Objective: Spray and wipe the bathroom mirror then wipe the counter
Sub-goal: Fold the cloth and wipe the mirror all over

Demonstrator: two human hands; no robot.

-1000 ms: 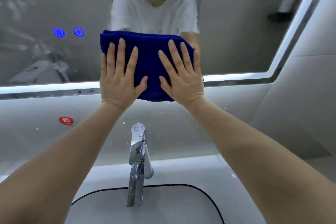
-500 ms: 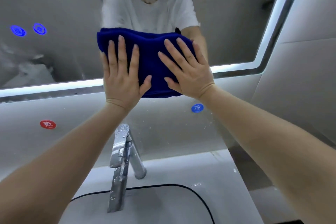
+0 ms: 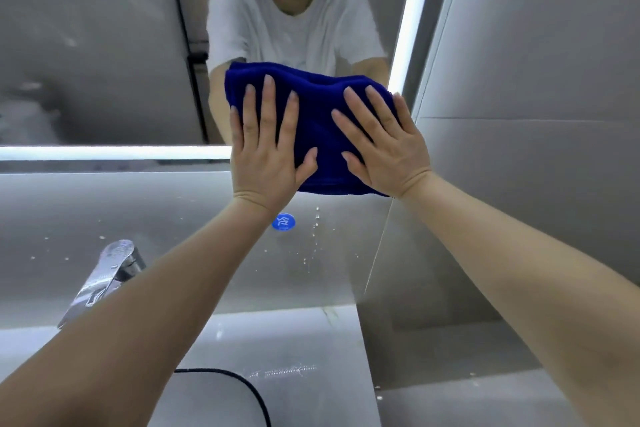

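On the mirror [image 3: 104,45], lower right corner: folded blue cloth [image 3: 322,121] pressed flat on the glass, with its bottom edge hanging past the mirror's lower border onto the wall panel [image 3: 138,211] below.
Left hand [image 3: 268,156]: palm flat on the left half of the cloth, fingers straight and spread wide and pointing up, thumb angled toward the other hand. It presses and does not grip.
Right hand [image 3: 384,149]: palm flat on the right half of the cloth, fingers straight and fanned up and to the left. It presses the same way, with nothing curled round the fabric.
Hands together: side by side, thumbs near each other but apart, a strip of cloth showing between them.
Mirror edge: lit white strip [image 3: 104,152] along the bottom, another running up the right side just beside the right hand's fingers.
Reflection: person in a white t-shirt with a white headset, arms reaching to the cloth.
Mirror surface: hazy smears on the left part.
Wall panel: round blue sticker [image 3: 283,221] just under the left wrist, water droplets [image 3: 315,246] scattered beside it.
Faucet [image 3: 104,274]: chrome, lower left, partly hidden behind the left forearm.
Counter [image 3: 311,340]: pale, well below the hands, a few wet specks on it.
Sink [image 3: 242,388]: dark rim curving at the bottom, between the two forearms.
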